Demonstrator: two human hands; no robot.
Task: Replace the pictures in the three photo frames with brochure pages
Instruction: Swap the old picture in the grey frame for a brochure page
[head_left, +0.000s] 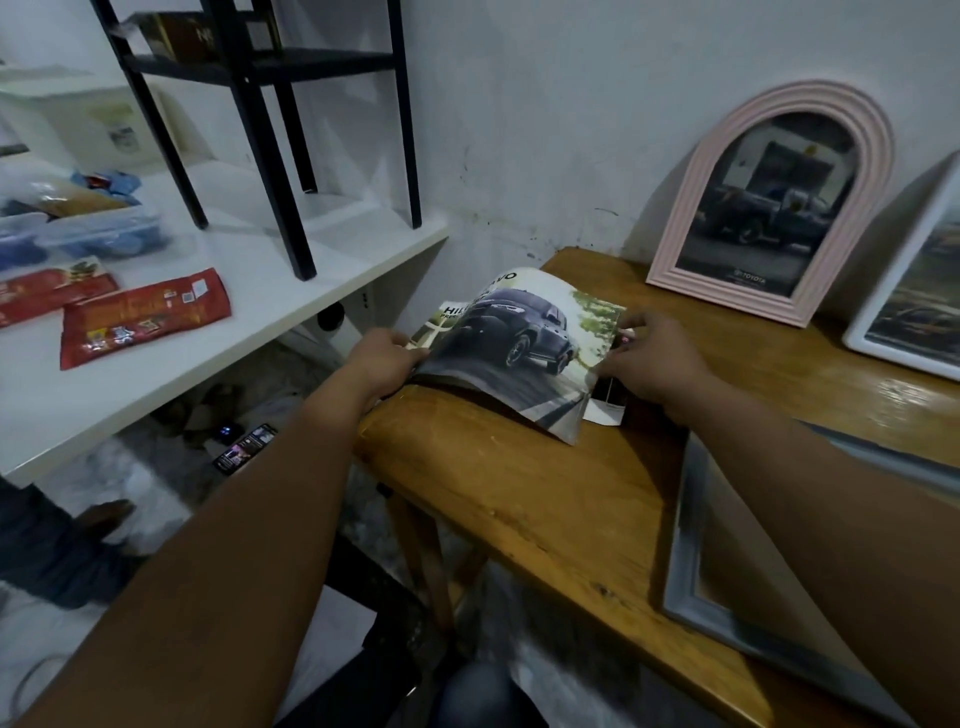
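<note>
A car brochure (519, 338) lies at the far left corner of the wooden table (545, 499), its top page bowed upward and showing a dark SUV. My left hand (387, 358) grips the page's left edge. My right hand (649, 358) pinches its right edge. A pink arched photo frame (680, 228) leans on the wall and holds a truck picture. Beside it, at the right edge of view, leans a white rectangular frame (872, 332). A grey frame (691, 561) lies flat near me on the table, partly under my right forearm.
A white shelf (249, 312) to the left carries red snack packets (145, 317), plastic containers and a black metal rack (260, 130). A phone (244, 449) lies on the floor below. Small white and dark cards (605, 402) sit under the brochure's right side.
</note>
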